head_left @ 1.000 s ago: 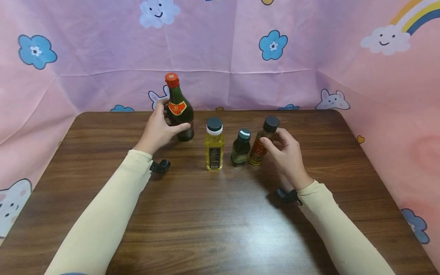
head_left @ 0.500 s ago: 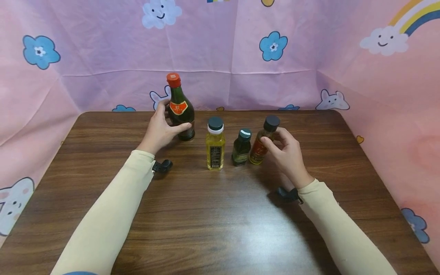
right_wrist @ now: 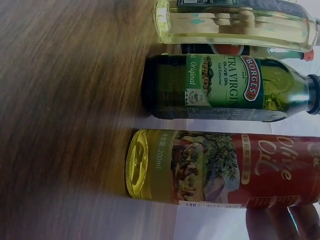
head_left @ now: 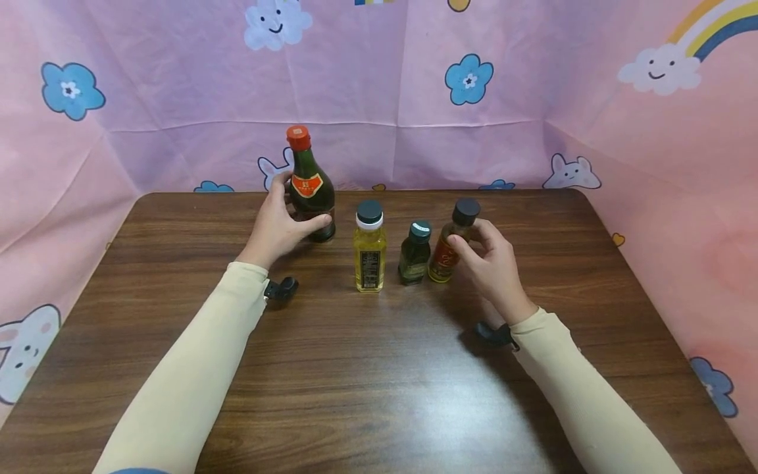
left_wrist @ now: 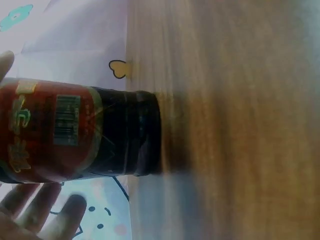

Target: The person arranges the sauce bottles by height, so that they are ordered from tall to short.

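Observation:
A tall dark green bottle (head_left: 314, 197) with a red cap and orange neck label stands at the back left. My left hand (head_left: 275, 220) holds it, thumb across the front and fingers behind. Its red barcoded label shows in the left wrist view, with fingertips (left_wrist: 70, 215) below it. On the right, my right hand (head_left: 491, 263) grips a small olive oil bottle (right_wrist: 215, 170) with a black cap and red label. Close beside that stands a green Borges olive oil bottle (right_wrist: 225, 87). A clear square bottle of yellow oil (head_left: 370, 260) stands between the hands, untouched.
All the bottles are on a dark wood-grain table (head_left: 355, 382). A pink and lilac cloth (head_left: 355, 85) with cartoon prints hangs along the back and sides. Black wrist cameras (head_left: 281, 288) sit under both wrists.
The left forearm has shifted very slightly to the right in view. Both hands keep their hold, and the bottles stay in place apart from small shifts of the camera.

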Motion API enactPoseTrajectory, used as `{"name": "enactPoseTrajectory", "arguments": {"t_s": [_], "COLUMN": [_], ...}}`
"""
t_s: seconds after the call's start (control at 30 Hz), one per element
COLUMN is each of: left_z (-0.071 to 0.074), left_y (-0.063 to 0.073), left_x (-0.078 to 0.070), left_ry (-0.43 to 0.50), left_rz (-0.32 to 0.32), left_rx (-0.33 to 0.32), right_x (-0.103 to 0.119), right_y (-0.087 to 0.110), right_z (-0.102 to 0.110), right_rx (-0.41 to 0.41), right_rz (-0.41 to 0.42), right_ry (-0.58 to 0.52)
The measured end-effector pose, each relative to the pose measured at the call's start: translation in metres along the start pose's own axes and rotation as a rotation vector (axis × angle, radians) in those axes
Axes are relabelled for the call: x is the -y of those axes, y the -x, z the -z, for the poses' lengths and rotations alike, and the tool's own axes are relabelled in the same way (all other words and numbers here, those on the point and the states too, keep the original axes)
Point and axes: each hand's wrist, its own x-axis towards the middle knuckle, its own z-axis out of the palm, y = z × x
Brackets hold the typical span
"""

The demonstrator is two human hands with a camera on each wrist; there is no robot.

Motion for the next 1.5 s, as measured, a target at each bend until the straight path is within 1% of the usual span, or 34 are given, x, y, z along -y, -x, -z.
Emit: {"name": "enactPoseTrajectory", "arguments": {"t_s": [0.2,0.4,0.53,0.63,0.73,0.8,0.87,1.03,1.17,1.23,1.33,1.5], "left_z": [0.007,0.018,0.021,0.019,0.012,0.005,-0.003,-0.021,-0.033,-0.038,-0.045,-0.053], "left_y": [0.014,0.034,0.051,0.063,0.072,0.076,0.080,0.086,0.088,0.088,0.087,0.087], "left_x": [-0.004,-0.016,-0.028,-0.036,-0.043,-0.047,-0.050,-0.051,-0.052,-0.054,-0.055,-0.058], "left_ry": [-0.034,-0.047,-0.046,-0.036,-0.026,-0.015,-0.016,0.011,0.063,0.088,0.112,0.114], "left_rz": [-0.014,-0.079,-0.136,-0.201,-0.263,-0.287,-0.299,-0.281,-0.221,-0.181,-0.143,-0.123], "left_rx": [-0.026,-0.030,-0.048,-0.066,-0.068,-0.043,-0.005,0.108,0.167,0.180,0.185,0.180], "right_x": [-0.001,0.000,0.001,0.001,0.001,0.001,0.000,-0.002,-0.002,-0.001,-0.001,-0.001], "right_y": [0.001,0.002,0.003,0.003,0.003,0.003,0.002,0.002,0.002,0.002,0.002,0.002], "right_z": [-0.002,-0.001,0.000,0.000,0.000,0.000,0.000,-0.002,-0.002,-0.002,-0.001,-0.001], "right_rx": [-0.001,-0.008,-0.011,-0.012,-0.012,-0.013,-0.013,-0.004,0.001,0.000,0.001,0.003], "right_rz": [0.003,0.004,0.005,0.007,0.007,0.007,0.007,0.011,0.012,0.011,0.007,-0.007], "right_ry": [-0.008,-0.010,-0.014,-0.020,-0.019,-0.019,-0.019,-0.019,-0.027,-0.030,-0.032,-0.030]}}
